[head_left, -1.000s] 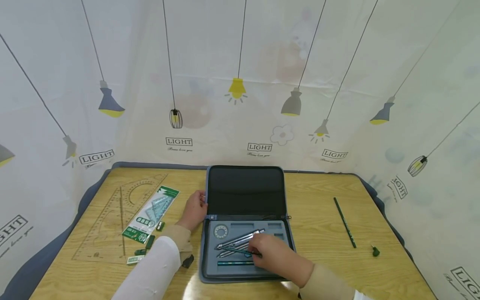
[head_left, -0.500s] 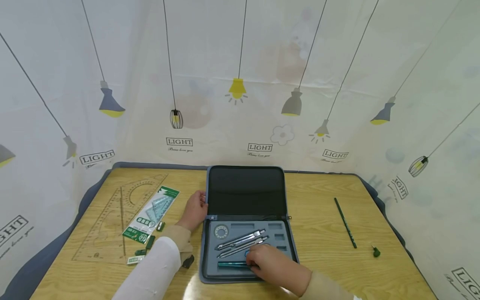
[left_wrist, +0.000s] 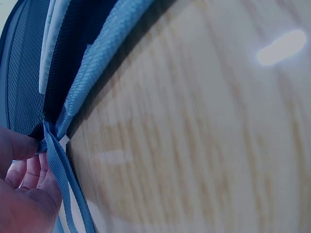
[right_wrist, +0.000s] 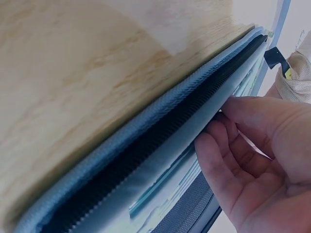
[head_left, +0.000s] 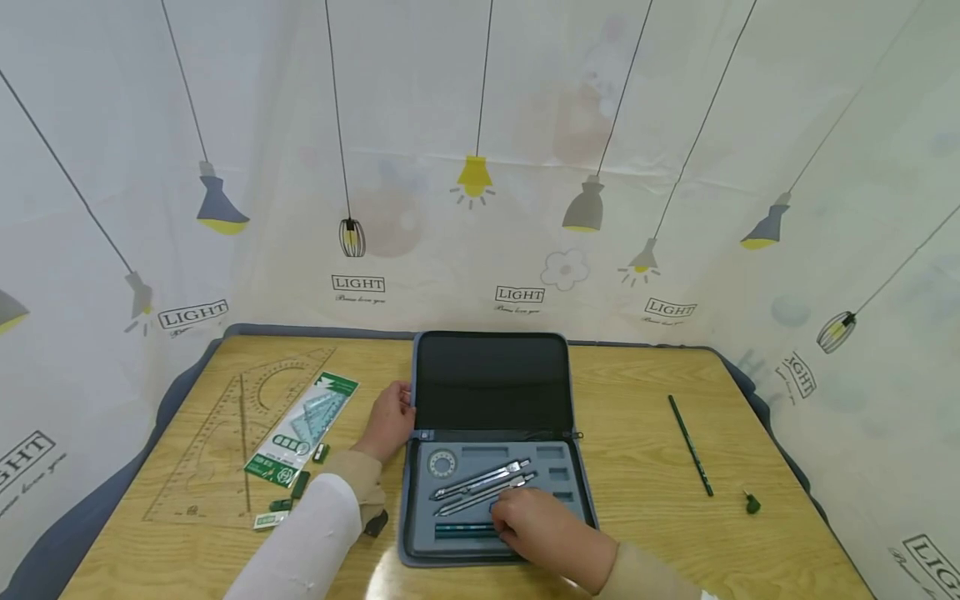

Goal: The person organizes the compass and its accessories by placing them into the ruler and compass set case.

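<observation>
A blue-grey zip case (head_left: 491, 385) lies open on the table, its black-lined lid folded back. My left hand (head_left: 388, 421) grips the case's left edge near the hinge, thumb and fingers closing on the fabric in the left wrist view (left_wrist: 26, 179). My right hand (head_left: 551, 529) is low over the front right of the grey tray, its curled fingertips pinching the right end of a dark green pencil (head_left: 461, 527). This pencil lies beside another one in the front slot; their right ends are hidden. Two silver compasses (head_left: 483, 483) lie slanted in the tray behind them.
A round white ring-shaped piece (head_left: 442, 462) sits in the tray's back left corner. At left are clear rulers (head_left: 198, 433), a packaged ruler set (head_left: 300, 429) and small green items (head_left: 300, 483). A green pencil (head_left: 690, 446) and small green object (head_left: 752, 502) lie at right.
My right hand has lowered a green pencil from over the compasses into the front slot, beside the other pencil. My left hand has stayed on the case's edge.
</observation>
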